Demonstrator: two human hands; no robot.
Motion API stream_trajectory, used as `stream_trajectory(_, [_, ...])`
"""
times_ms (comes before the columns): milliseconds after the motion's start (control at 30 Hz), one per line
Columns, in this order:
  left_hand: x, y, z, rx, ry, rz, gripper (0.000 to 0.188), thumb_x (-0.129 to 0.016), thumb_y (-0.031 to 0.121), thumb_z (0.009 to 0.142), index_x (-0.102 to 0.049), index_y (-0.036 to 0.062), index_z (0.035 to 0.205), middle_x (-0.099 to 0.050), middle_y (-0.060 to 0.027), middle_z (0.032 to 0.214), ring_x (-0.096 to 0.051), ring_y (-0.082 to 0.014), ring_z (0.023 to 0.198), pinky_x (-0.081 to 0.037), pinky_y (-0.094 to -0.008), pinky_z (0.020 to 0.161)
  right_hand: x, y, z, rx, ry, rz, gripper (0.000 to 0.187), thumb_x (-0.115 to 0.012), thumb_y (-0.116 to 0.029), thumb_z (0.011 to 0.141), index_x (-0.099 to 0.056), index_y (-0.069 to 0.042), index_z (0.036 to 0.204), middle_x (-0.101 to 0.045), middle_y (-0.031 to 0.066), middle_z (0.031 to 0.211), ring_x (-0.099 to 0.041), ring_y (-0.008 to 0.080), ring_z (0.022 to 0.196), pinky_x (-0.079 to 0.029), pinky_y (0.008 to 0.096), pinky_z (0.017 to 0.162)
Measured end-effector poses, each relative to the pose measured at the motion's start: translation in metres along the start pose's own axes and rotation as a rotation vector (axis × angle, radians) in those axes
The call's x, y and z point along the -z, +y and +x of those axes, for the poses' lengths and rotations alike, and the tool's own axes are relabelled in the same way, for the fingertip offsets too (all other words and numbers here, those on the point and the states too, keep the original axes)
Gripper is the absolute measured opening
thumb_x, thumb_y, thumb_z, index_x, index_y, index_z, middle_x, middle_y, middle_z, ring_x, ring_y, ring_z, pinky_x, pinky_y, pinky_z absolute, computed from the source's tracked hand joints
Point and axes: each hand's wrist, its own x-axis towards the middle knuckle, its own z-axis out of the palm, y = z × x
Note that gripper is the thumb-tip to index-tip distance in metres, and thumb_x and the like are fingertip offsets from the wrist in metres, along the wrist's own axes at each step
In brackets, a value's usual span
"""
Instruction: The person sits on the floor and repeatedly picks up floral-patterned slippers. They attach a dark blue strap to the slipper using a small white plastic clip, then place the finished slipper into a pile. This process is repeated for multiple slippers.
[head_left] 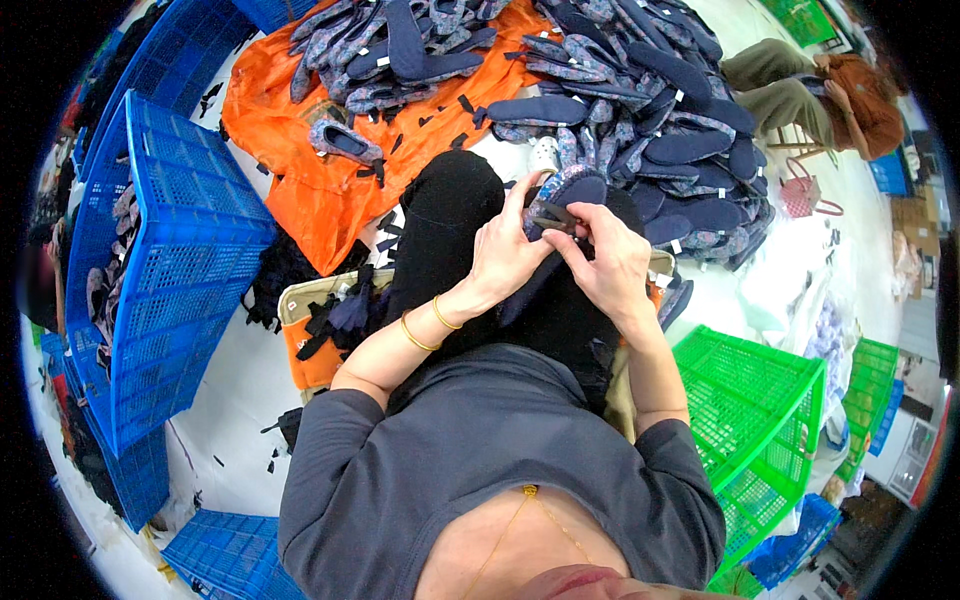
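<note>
Over my lap, both hands are at a floral slipper (580,187) with a dark navy sole. My left hand (503,252) grips its near side, and a thin yellow bangle pair circles that wrist. The fingers of my right hand (608,258) are pinched together at the slipper's near end, by a dark strip (548,218). Fingers partly cover that strip, so how it joins the slipper is hidden. Just beyond and to the right lies a big heap of matching slippers (690,150), many with soles up.
An orange sheet (290,190) carries more slippers, a lone slipper (346,142) and black scraps. Blue crates (190,240) stand at left, holding slippers; green crates (750,400) stand at right. Another person (865,105) sits at the far right, near a red-and-white bag (798,192).
</note>
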Motion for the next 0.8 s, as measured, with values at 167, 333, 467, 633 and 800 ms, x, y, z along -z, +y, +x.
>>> stream_trajectory(167, [0.000,0.003,0.007,0.114,-0.077,-0.084,0.069,-0.074,0.012,0.078,-0.040,0.0041,0.138,-0.062,-0.0138,0.117,-0.062,-0.0176,0.103,-0.049,-0.0302,0.089,0.006,0.001,0.005,-0.129,-0.082,0.137,0.022,-0.076,-0.017,0.079,-0.062,-0.004,0.089,-0.065,0.0090,0.082,-0.065,0.0193,0.066,-0.050,0.0305,0.056])
stream_trajectory(333, [0.026,0.031,0.058,-0.164,-0.031,-0.366,0.044,-0.073,0.020,0.082,-0.060,-0.0007,0.119,-0.066,-0.0114,0.109,-0.062,-0.0168,0.097,-0.048,-0.0299,0.088,0.034,0.062,0.006,-0.522,0.364,0.933,0.025,-0.070,-0.012,0.088,-0.058,-0.002,0.108,-0.057,-0.0039,0.084,-0.052,0.0043,0.074,-0.043,0.0187,0.069])
stream_trajectory(467, [0.117,0.027,0.170,-0.464,0.734,-0.044,0.066,-0.070,0.033,0.087,-0.042,-0.0121,0.127,-0.050,-0.0226,0.125,-0.050,-0.0275,0.114,-0.037,-0.0392,0.102,0.063,0.179,-0.022,-0.716,0.540,0.695,0.028,-0.071,-0.017,0.087,-0.059,-0.003,0.107,-0.058,-0.0038,0.087,-0.050,0.0028,0.075,-0.041,0.0183,0.067])
stream_trajectory(633, [0.094,0.012,0.161,-0.417,0.505,0.071,0.083,-0.067,0.025,0.089,-0.013,-0.0051,0.145,-0.020,-0.0242,0.152,-0.022,-0.0301,0.142,-0.018,-0.0388,0.115,0.000,0.377,-0.136,-1.140,0.533,0.446,0.014,-0.064,-0.013,0.082,-0.065,0.001,0.086,-0.064,0.0057,0.071,-0.056,0.0115,0.055,-0.044,0.0258,0.052])
stream_trajectory(800, [0.040,0.005,0.100,-0.399,0.164,0.345,0.040,-0.061,0.014,0.092,-0.052,0.0012,0.128,-0.043,-0.0132,0.143,-0.037,-0.0252,0.135,-0.027,-0.0378,0.111,-0.072,0.475,-0.207,-1.527,0.377,-0.132,0.052,-0.078,-0.033,0.075,-0.062,0.015,0.085,-0.067,0.0184,0.079,-0.065,0.0222,0.056,-0.051,0.0353,0.052])
